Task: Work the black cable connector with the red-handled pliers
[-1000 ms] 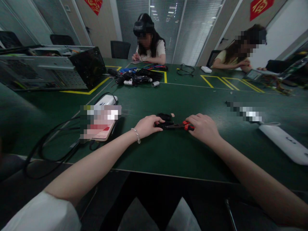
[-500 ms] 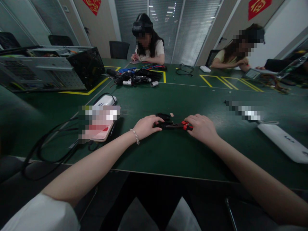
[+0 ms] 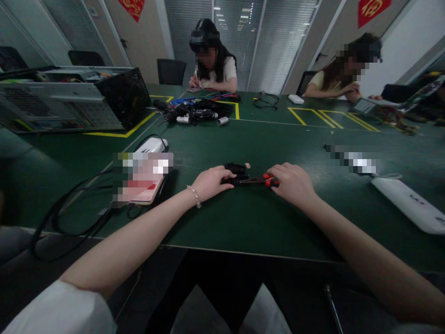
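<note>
The pliers (image 3: 267, 177) with red-and-black handles lie between the 2 hands, long axis running crosswise: handles at the right hand (image 3: 292, 180), dark metal nose pointing left toward the left hand (image 3: 211, 182). The right hand's fingers are closed around the handles. The left hand's thumb and fingers pinch a black part (image 3: 241, 180) just right of its fingertips, so that hand is nearer the nose end. Nose and part meet or overlap there; I cannot tell whether the jaws bite on it.

Just beyond the left fingertips sits a second black piece (image 3: 233, 167), with a small beige scrap (image 3: 247, 165) to its right; these crowd the far side of the grip. Left of the left hand, well apart, are a smartphone (image 3: 149, 185) and a white power bank (image 3: 158, 144). Right of the right hand lies a white device (image 3: 406, 204). Far ahead of both hands are a cordless drill (image 3: 170, 115) and 2 seated people.
</note>
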Motion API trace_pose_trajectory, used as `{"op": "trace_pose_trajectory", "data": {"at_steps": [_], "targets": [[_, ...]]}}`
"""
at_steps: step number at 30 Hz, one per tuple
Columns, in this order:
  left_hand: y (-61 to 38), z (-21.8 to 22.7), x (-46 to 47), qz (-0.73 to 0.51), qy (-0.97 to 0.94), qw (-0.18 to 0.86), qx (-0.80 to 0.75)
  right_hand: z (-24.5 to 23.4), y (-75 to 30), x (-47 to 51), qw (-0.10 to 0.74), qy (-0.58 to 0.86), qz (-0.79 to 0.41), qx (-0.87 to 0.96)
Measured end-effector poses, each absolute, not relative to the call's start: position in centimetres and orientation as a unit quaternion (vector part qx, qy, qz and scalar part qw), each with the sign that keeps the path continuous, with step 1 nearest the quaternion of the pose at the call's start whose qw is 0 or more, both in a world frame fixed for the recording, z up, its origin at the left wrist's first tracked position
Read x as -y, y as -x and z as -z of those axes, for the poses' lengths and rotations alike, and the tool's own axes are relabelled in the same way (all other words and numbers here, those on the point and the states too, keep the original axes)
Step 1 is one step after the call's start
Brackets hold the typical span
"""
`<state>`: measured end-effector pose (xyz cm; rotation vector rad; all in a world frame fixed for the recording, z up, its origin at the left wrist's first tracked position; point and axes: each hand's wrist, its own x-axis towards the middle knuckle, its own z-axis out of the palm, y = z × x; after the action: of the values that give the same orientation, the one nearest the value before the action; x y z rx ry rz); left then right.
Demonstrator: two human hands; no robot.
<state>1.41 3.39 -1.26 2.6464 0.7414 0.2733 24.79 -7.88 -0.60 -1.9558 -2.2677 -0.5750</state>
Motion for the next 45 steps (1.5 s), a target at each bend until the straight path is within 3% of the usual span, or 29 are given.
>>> {"op": "trace_pose_trajectory", "data": {"at_steps": [15,25,35,45], "targets": [[-1.52,1.19,-3.41,-0.100,-0.935,0.201,-0.275,0.33,-24.63,8.14,0.047,0.627,0.217,0.747],[-1.61,1.33,-3.41,-0.114,-0.930,0.215,-0.276,0.81,-24.83,7.86,0.044,0.650,0.167,0.740],[-1.71,1.26,-3.31,-0.114,-0.928,0.207,-0.287,0.34,-24.58,8.15,0.041,0.630,0.225,0.742],[-1.79,1.48,-3.45,-0.117,-0.922,0.220,-0.297,1.05,-25.07,7.75,0.053,0.649,0.175,0.738]]}}
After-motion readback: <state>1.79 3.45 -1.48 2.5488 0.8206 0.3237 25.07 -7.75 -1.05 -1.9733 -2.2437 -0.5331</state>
